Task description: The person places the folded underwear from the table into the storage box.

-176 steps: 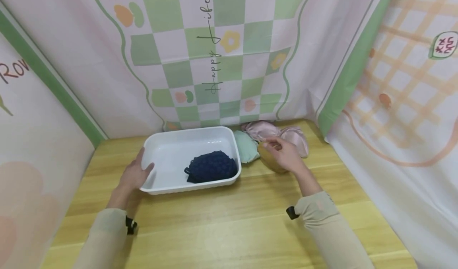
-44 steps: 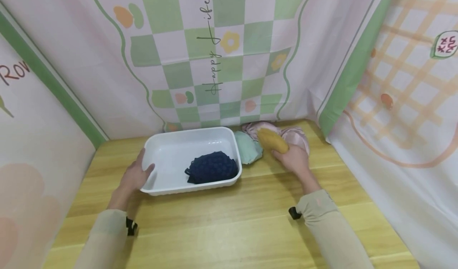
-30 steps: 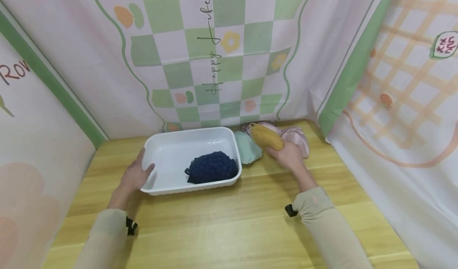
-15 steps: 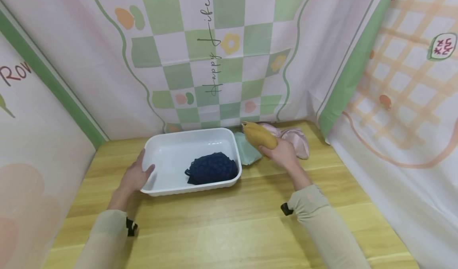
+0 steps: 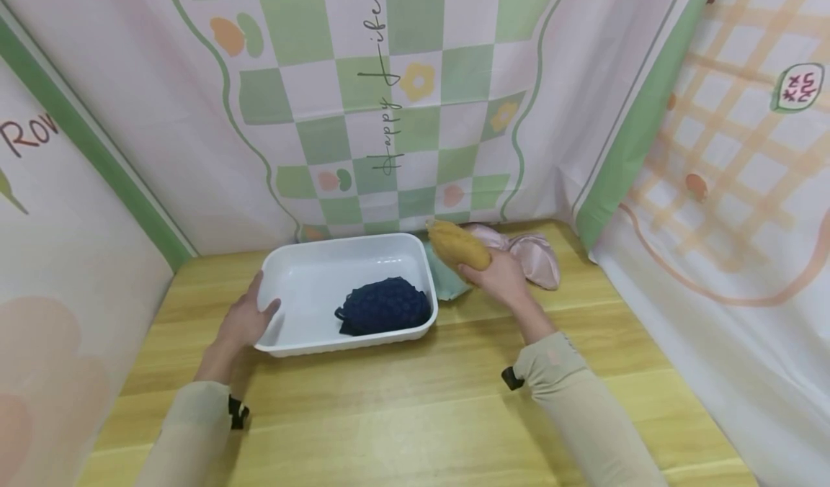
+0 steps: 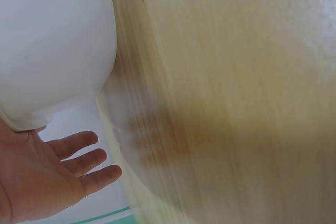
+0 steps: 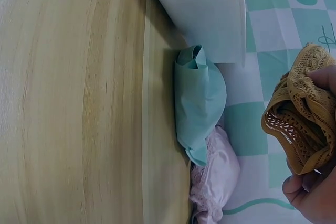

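My left hand holds the left rim of a white plastic tray, thumb inside and fingers outside; three fingers stretch out below the rim in the left wrist view. A folded navy lace bra lies in the tray's right part. My right hand grips a folded mustard bra with lace edging, raised right of the tray. Its lace opening shows in the right wrist view. Below it a mint green folded bra rests against the tray, partly hidden in the head view.
A pink satin bra with lace lies at the table's back right, behind the mint one. The wooden table meets a printed curtain at the back, with more curtain on both sides.
My right hand has lifted the mustard bra off the table, then carried it left toward the tray, over the mint bra. My left hand stays at the tray's rim.
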Demonstrator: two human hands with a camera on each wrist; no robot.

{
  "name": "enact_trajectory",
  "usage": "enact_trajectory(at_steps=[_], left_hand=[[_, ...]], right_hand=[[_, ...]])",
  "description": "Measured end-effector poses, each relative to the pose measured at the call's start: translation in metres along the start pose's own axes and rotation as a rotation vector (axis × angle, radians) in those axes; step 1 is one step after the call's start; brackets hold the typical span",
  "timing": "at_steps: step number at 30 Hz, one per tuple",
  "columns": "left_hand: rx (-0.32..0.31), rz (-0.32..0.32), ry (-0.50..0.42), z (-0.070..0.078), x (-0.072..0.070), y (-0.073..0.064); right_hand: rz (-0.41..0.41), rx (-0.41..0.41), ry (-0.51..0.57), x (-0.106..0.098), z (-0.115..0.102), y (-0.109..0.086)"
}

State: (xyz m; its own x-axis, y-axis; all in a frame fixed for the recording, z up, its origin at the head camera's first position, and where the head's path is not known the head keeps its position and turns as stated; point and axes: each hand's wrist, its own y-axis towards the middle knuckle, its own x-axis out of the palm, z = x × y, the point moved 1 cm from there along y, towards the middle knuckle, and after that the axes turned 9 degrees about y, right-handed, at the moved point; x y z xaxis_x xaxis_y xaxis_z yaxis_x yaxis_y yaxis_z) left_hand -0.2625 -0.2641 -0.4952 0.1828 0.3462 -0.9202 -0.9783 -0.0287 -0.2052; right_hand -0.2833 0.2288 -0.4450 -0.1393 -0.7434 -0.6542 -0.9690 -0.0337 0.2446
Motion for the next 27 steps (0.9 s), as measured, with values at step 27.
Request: enact_trajectory(at_steps=[27], left_hand=[[0.001, 0.012, 0.004, 0.000, 0.001, -0.001]], right_hand=[[-0.100, -0.047, -0.039, 0.025, -0.029, 0.013]])
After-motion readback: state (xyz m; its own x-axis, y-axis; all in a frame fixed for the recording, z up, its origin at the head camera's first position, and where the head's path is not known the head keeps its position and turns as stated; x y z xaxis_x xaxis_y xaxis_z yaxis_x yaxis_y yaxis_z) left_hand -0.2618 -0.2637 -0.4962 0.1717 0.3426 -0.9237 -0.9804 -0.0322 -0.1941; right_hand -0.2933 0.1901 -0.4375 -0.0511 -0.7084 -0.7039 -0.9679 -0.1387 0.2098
